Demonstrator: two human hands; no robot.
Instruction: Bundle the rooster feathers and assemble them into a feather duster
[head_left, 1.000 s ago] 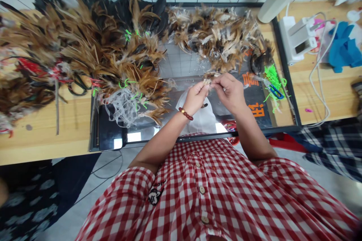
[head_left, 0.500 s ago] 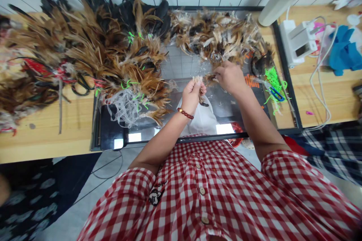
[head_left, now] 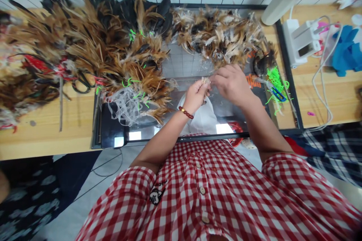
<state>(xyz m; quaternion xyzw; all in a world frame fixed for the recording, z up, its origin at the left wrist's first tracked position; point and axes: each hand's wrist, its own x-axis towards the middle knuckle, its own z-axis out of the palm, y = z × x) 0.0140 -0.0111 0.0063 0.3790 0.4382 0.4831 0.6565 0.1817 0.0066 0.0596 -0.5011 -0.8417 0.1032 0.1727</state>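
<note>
My left hand (head_left: 195,96), with a bead bracelet on the wrist, pinches a small bunch of pale brown feathers (head_left: 205,80) by its quill ends. My right hand (head_left: 231,83) is closed right beside it, fingertips touching the same bunch from the right. Both hands hover over a glossy black panel (head_left: 113,135) lying on the wooden bench. Just beyond my hands lies a loose heap of short brown and white feathers (head_left: 220,37). A white bag (head_left: 202,118) sits below my hands at the panel's near edge.
Bundles of long brown and black feathers (head_left: 93,41) tied with green strips cover the bench's left. Black scissors (head_left: 80,83) lie among them. Blue-handled scissors (head_left: 275,92) and green ties (head_left: 273,75) lie right of my hands. A white device (head_left: 299,41), cables and a blue cloth (head_left: 346,51) sit far right.
Half a second ago my right hand reached up into the loose feather heap; now it has come back to my left hand and meets the small bunch there.
</note>
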